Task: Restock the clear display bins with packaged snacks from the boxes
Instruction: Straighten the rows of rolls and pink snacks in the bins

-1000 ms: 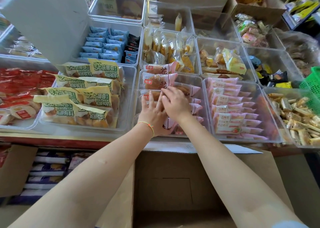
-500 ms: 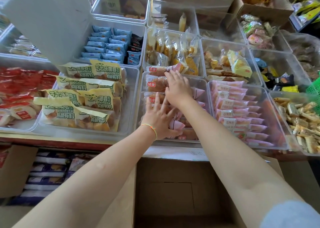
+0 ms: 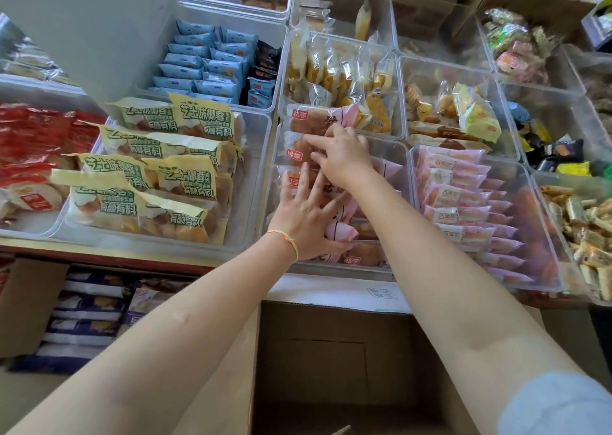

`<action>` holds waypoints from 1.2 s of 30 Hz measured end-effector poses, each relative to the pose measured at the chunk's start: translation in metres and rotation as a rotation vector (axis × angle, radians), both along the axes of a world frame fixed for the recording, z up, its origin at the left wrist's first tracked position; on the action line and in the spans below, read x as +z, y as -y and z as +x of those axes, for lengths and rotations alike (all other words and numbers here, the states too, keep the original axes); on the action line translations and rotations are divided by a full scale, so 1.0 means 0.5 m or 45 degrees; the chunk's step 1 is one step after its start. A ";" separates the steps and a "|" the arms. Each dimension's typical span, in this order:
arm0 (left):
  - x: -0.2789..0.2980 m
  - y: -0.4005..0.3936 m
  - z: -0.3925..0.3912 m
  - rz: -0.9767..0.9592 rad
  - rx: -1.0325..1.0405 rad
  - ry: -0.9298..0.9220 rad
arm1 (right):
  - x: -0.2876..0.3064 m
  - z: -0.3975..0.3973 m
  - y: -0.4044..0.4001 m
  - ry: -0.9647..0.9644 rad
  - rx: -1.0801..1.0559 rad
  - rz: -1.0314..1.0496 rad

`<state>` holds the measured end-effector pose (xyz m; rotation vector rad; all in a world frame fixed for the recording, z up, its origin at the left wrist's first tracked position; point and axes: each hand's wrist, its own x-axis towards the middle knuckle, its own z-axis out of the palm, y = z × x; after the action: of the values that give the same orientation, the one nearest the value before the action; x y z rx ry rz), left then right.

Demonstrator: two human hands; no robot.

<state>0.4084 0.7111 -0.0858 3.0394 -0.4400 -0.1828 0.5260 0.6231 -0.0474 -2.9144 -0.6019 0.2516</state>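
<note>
Both hands lay spread flat on the pink-ended snack packets (image 3: 299, 151) in the clear bin (image 3: 405, 156), packets lying crosswise, right hand (image 3: 344, 156) farther in than left hand (image 3: 306, 217)

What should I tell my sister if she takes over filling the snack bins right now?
Left hand: open, flat on the pink-and-clear bread packs in the middle front bin.
Right hand: fingers spread on the packs at the bin's back; grip unclear.
Done: that bin looks nearly full, and the cardboard box below looks empty.
Left: straighten these packs, then check the emptier bin behind.
</note>
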 end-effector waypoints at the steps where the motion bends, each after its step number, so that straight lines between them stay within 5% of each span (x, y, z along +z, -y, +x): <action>1: 0.002 0.001 0.002 0.005 -0.007 -0.003 | 0.000 0.008 -0.004 -0.019 -0.023 -0.009; 5: 0.005 -0.002 0.007 0.003 -0.021 0.003 | 0.020 0.035 -0.020 -0.105 0.009 -0.111; 11: 0.011 0.001 0.026 -0.229 0.180 0.088 | 0.060 0.114 -0.028 0.140 -0.067 0.085; 17: -0.009 0.007 0.059 -0.208 0.288 0.078 | 0.047 0.153 -0.041 -0.190 -0.032 -0.230; 28: -0.002 0.010 0.056 -0.156 0.287 0.043 | 0.028 0.125 -0.059 0.215 0.112 -0.276; 36: -0.005 0.010 0.055 -0.153 0.304 0.043 | 0.046 0.152 -0.063 -0.128 0.108 -0.311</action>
<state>0.4358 0.7062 -0.0882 2.9471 -0.0837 -0.0879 0.6020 0.6546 -0.0246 -3.0869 -0.7260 0.5127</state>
